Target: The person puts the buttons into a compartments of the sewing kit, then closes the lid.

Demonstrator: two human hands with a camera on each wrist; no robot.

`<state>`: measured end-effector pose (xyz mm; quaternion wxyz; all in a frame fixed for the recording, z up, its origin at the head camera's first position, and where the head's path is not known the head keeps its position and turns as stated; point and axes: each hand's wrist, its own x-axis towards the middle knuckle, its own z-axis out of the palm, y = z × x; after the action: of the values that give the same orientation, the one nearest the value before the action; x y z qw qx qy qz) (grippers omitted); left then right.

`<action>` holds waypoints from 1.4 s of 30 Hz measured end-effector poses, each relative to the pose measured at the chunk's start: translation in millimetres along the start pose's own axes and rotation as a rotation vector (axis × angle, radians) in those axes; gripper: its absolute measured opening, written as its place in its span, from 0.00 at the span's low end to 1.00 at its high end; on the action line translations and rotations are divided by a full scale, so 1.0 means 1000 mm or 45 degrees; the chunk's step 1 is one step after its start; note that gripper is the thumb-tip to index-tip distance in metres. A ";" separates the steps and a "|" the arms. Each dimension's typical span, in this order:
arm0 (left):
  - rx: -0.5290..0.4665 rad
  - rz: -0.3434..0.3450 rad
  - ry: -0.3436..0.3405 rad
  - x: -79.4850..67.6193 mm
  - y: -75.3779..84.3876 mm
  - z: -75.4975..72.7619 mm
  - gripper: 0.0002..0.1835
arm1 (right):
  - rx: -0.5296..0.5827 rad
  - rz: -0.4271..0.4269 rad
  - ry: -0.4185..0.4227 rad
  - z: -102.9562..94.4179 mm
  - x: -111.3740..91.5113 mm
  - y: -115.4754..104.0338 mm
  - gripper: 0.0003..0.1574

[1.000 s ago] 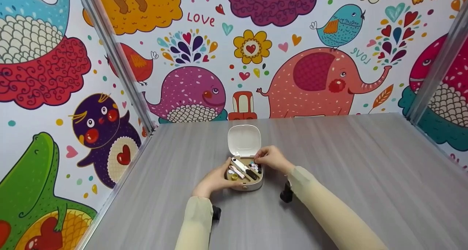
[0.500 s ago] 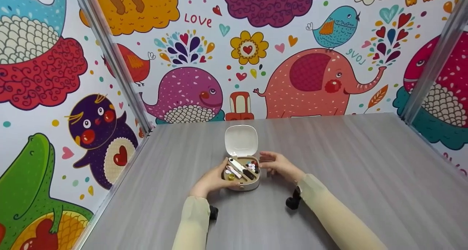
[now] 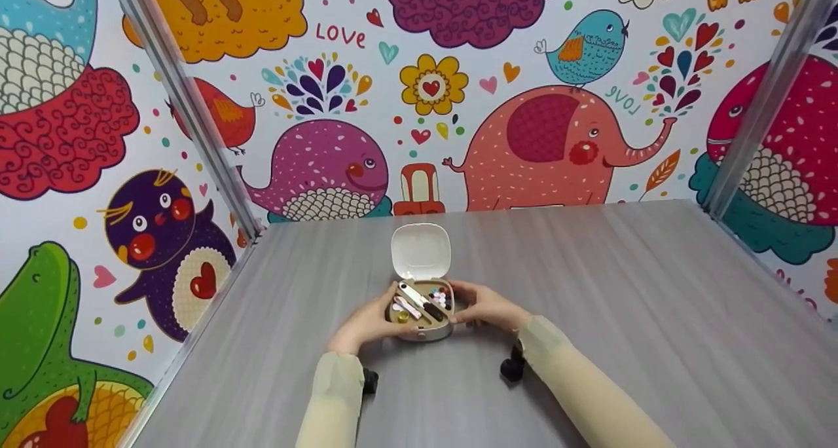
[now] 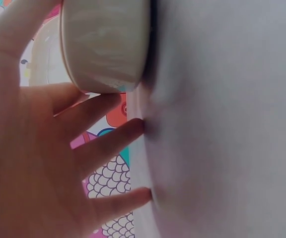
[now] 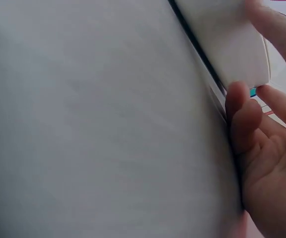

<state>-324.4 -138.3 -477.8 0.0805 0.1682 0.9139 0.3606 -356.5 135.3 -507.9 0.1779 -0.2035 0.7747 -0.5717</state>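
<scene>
A small white box [image 3: 435,333] with its hinged lid [image 3: 421,251] standing up sits on the table. My left hand [image 3: 363,323] holds its left side, thumb at the front and fingers toward the back; some fingers spread off it in the left wrist view. My right hand [image 3: 490,308] grips the right side, thumb near the front corner and fingers behind. Inside, dividers part a slim white tool with a black end [image 3: 419,298], small coloured bead-like pieces [image 3: 441,297], a pale pinkish piece [image 3: 409,306] and a round gold piece [image 3: 403,316].
The grey wood-grain table [image 3: 563,271] extends around the box. Behind stands a cartoon-printed wall panel [image 3: 425,29], with metal posts [image 3: 190,107] at the corners. A black wrist device [image 3: 512,368] hangs under the right wrist.
My right hand has left the bead compartment, drawn back to the right, then come in against the box's right side. The left hand keeps its hold; the head view has turned slightly right.
</scene>
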 end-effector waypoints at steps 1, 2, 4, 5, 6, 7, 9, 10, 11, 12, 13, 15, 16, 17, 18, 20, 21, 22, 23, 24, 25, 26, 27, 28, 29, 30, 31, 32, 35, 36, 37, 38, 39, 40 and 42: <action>0.000 0.002 0.002 0.000 0.000 -0.001 0.61 | -0.005 -0.001 0.004 0.001 0.000 0.000 0.56; 0.000 0.001 -0.001 0.000 0.000 -0.001 0.61 | -0.011 0.004 0.011 0.001 0.000 -0.001 0.56; 0.004 -0.001 -0.007 -0.001 0.001 -0.001 0.62 | -0.015 0.016 0.020 0.002 0.000 -0.001 0.57; 0.005 -0.001 -0.010 -0.001 0.001 -0.001 0.62 | -0.014 0.024 0.020 0.002 -0.001 0.000 0.57; -0.001 -0.006 -0.013 -0.001 0.001 0.000 0.62 | -0.011 0.025 0.021 0.001 -0.001 0.000 0.57; 0.000 -0.009 -0.013 -0.001 0.001 0.000 0.62 | -0.016 0.026 0.022 0.002 -0.002 0.000 0.57; -0.001 -0.028 -0.010 -0.001 0.001 -0.001 0.62 | -0.027 0.033 0.026 0.002 -0.002 -0.001 0.57; -0.002 -0.034 -0.009 -0.001 0.001 -0.001 0.62 | -0.034 0.032 0.028 0.002 -0.002 -0.002 0.57; -0.006 -0.040 -0.010 -0.001 0.001 -0.001 0.62 | -0.040 0.033 0.030 0.002 -0.003 -0.002 0.57; -0.008 -0.041 -0.010 -0.001 0.001 -0.001 0.62 | -0.047 0.033 0.033 0.003 -0.003 -0.003 0.57; -0.001 -0.036 -0.017 0.000 0.001 -0.002 0.61 | -0.051 0.036 0.040 0.003 -0.003 -0.003 0.57; 0.008 -0.029 -0.027 0.001 0.002 -0.002 0.61 | -0.043 0.033 0.047 0.004 -0.004 -0.003 0.58; 0.012 -0.026 -0.029 0.001 0.002 -0.003 0.61 | -0.038 0.023 0.047 0.004 -0.004 -0.003 0.58; 0.015 -0.025 -0.031 0.001 0.002 -0.003 0.61 | -0.033 0.017 0.046 0.004 -0.004 -0.003 0.58; 0.016 -0.021 -0.032 0.001 0.002 -0.004 0.61 | -0.032 0.008 0.045 0.004 -0.004 -0.003 0.59; 0.013 -0.025 -0.036 0.002 0.002 -0.005 0.61 | -0.026 -0.008 0.044 0.004 -0.003 -0.003 0.59; 0.006 -0.027 -0.038 0.002 0.002 -0.005 0.61 | -0.026 -0.015 0.044 0.004 -0.003 -0.002 0.59; -0.001 -0.029 -0.042 0.002 0.003 -0.005 0.61 | -0.027 -0.028 0.042 0.004 -0.002 -0.002 0.58; -0.006 -0.029 -0.049 0.002 0.003 -0.006 0.61 | -0.026 -0.030 0.042 0.004 -0.002 -0.002 0.58; -0.012 -0.029 -0.054 0.002 0.003 -0.006 0.61 | -0.025 -0.035 0.040 0.004 -0.002 -0.002 0.58; -0.016 -0.030 -0.060 0.002 0.004 -0.006 0.61 | -0.022 -0.038 0.038 0.004 -0.002 -0.002 0.58; -0.023 -0.030 -0.067 0.001 0.004 -0.007 0.61 | -0.020 -0.045 0.035 0.004 -0.002 -0.002 0.57; -0.027 -0.034 -0.073 0.001 0.005 -0.007 0.61 | -0.016 -0.052 0.030 0.005 -0.002 -0.002 0.57; -0.026 -0.026 -0.080 0.001 0.004 -0.008 0.61 | -0.010 -0.058 0.027 0.005 -0.002 -0.002 0.57; -0.027 -0.026 -0.087 0.001 0.005 -0.008 0.61 | -0.007 -0.058 0.027 0.006 -0.002 -0.003 0.56; -0.028 -0.026 -0.090 0.001 0.005 -0.009 0.61 | -0.004 -0.064 0.025 0.006 -0.002 -0.003 0.56; -0.027 -0.022 -0.095 0.001 0.005 -0.010 0.61 | -0.001 -0.069 0.024 0.007 -0.001 -0.003 0.56; -0.021 -0.021 -0.095 0.001 0.005 -0.010 0.61 | -0.004 -0.074 0.023 0.007 -0.001 -0.004 0.56; -0.002 -0.013 -0.094 0.003 0.005 -0.012 0.60 | 0.003 -0.082 0.024 0.007 0.000 -0.005 0.56; 0.005 -0.005 -0.093 0.003 0.005 -0.013 0.60 | 0.010 -0.082 0.025 0.007 0.000 -0.005 0.55; 0.013 -0.004 -0.095 0.003 0.005 -0.013 0.60 | 0.013 -0.081 0.028 0.007 0.000 -0.006 0.55; 0.017 -0.005 -0.096 0.004 0.006 -0.013 0.59 | 0.016 -0.079 0.033 0.007 0.000 -0.006 0.55; 0.020 -0.002 -0.096 0.004 0.006 -0.013 0.59 | 0.025 -0.077 0.036 0.007 -0.001 -0.005 0.55; 0.016 0.004 -0.094 0.004 0.006 -0.014 0.59 | 0.030 -0.072 0.039 0.007 -0.001 -0.004 0.55; 0.018 0.019 -0.084 0.004 0.006 -0.015 0.58 | 0.033 -0.062 0.038 0.008 -0.002 -0.003 0.55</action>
<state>-330.8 -141.8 -462.9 0.1066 0.1874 0.9120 0.3491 -350.7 129.3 -507.6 0.1548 -0.2113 0.7647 -0.5888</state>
